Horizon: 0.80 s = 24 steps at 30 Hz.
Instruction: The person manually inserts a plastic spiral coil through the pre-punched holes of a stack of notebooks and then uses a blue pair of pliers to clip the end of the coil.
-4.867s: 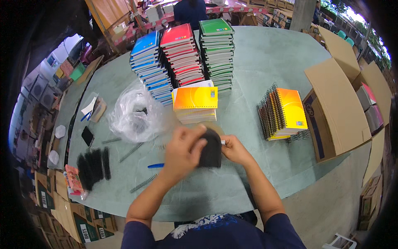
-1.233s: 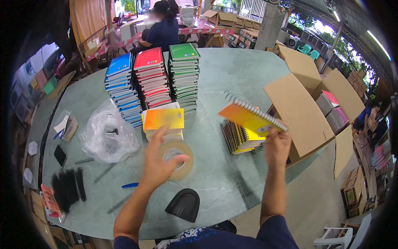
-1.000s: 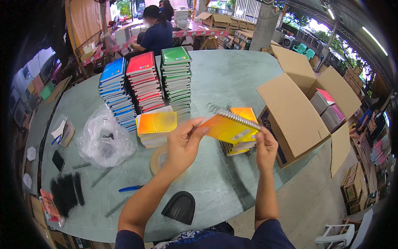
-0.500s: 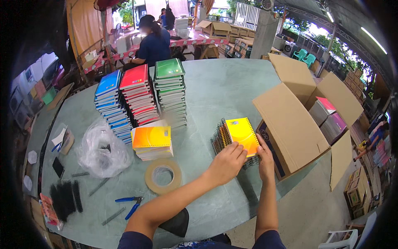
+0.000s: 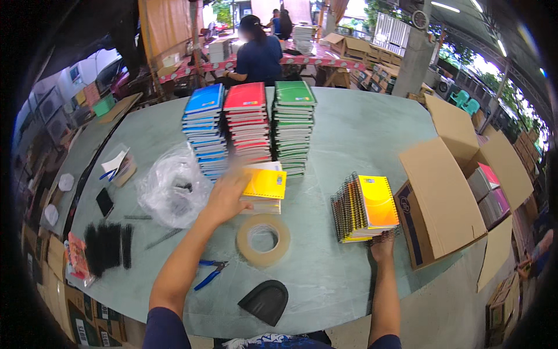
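My left hand [image 5: 228,195] reaches out, blurred, over the left edge of a short stack of yellow spiral notebooks [image 5: 265,187] in the middle of the table; whether it grips one is unclear. My right hand [image 5: 383,245] rests at the near edge of a tilted pile of yellow spiral notebooks [image 5: 365,207] standing beside an open cardboard box [image 5: 443,200]. A roll of tan tape [image 5: 263,239] lies flat between my arms. Behind the short stack rise three tall notebook stacks: blue [image 5: 204,128], red [image 5: 247,125] and green [image 5: 294,124].
A clear plastic bag [image 5: 174,185], blue-handled pliers [image 5: 208,274], a black curved piece [image 5: 265,301] and a bundle of black strips [image 5: 107,246] lie on the grey-green table [image 5: 360,125]. A person in dark blue [image 5: 257,56] sits beyond the far edge. Cartons line the left.
My left hand has left the right-hand notebook pile and swung left to the short yellow stack. My right hand stays by the pile, which now lies set down next to the box.
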Each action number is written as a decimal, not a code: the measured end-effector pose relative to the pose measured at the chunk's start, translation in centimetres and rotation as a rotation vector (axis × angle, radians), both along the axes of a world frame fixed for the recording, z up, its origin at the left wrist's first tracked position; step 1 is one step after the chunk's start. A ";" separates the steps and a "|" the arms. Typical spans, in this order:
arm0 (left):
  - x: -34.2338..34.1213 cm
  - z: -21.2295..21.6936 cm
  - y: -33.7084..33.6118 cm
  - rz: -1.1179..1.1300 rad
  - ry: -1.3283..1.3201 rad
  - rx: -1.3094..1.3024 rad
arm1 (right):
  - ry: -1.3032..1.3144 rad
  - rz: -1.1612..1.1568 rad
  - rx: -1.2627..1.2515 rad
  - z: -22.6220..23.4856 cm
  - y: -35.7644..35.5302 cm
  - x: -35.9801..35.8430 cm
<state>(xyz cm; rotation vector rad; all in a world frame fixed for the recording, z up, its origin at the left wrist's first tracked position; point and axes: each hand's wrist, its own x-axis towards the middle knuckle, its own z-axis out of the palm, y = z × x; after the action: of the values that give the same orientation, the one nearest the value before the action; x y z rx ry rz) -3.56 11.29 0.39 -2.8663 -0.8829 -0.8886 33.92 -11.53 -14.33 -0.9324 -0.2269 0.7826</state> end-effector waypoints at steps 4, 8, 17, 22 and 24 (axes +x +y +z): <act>-0.3 -2.4 0.6 0.130 0.024 0.150 | 0.037 -0.017 -0.006 1.0 0.0 -1.5; -1.7 0.4 -2.1 0.110 0.001 0.017 | -0.561 -0.343 -0.122 7.7 -2.7 -6.4; -4.5 -3.3 -8.9 -0.181 -0.035 -0.410 | -1.042 0.240 -0.070 9.6 1.6 -21.1; -5.0 -3.4 -9.4 0.015 -0.431 -1.094 | -0.868 0.535 -0.070 7.9 5.6 -20.0; -4.6 -2.8 -9.8 0.033 -0.434 -1.062 | -0.912 0.582 0.027 9.6 5.6 -20.2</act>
<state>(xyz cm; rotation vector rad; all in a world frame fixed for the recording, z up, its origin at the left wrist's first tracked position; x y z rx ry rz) -8.19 1.50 -2.41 -3.4689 -1.9321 -1.3911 13.71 -5.95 -4.70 -1.1664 -1.3466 0.8236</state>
